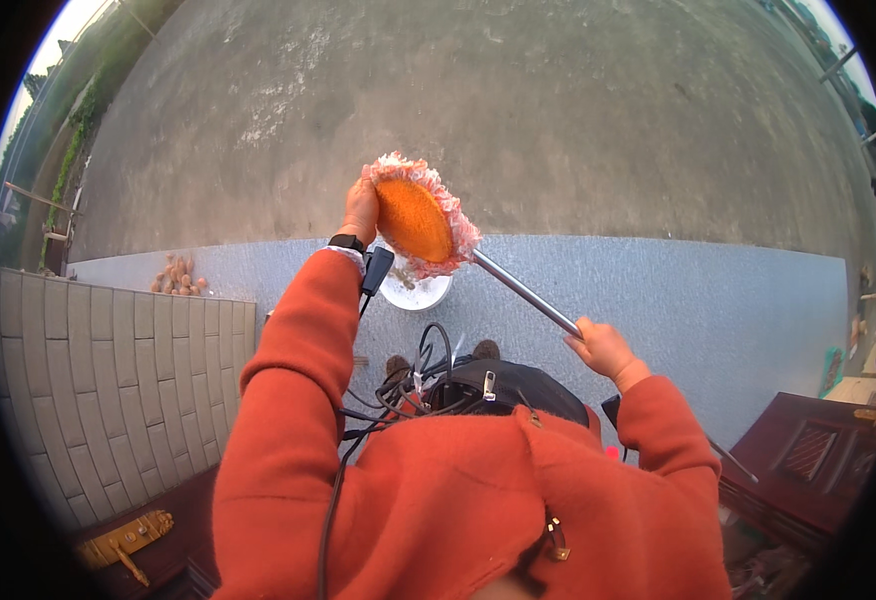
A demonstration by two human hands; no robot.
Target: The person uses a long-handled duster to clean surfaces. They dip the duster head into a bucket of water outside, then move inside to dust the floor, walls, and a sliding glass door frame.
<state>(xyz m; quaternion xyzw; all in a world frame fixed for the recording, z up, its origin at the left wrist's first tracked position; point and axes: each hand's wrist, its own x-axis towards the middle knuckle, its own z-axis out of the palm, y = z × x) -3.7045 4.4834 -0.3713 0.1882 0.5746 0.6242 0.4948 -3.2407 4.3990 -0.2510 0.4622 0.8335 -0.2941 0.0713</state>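
Note:
Raised in front of me is a round mop head (413, 220) with an orange inner pad and a pink-and-white fringe. My left hand (361, 206) grips its fringe at the left edge, the thumb by the pad's rim. From the head's lower right runs a metal mop pole (525, 292), and my right hand (601, 346) is closed around it. The pole's far end comes out past my right sleeve. Below the mop head stands a white bucket (417, 294), partly hidden by it, with something greyish inside.
Brown roundish objects (179, 275) lie in a heap beside the tiled wall (122, 375) at left. Dark red doors with gold handles flank me, the right door (798, 457) and the left handle (126, 541). Black cables (415, 379) hang over a black waist bag (516, 386). Grey paving (678, 315) meets bare concrete (558, 127).

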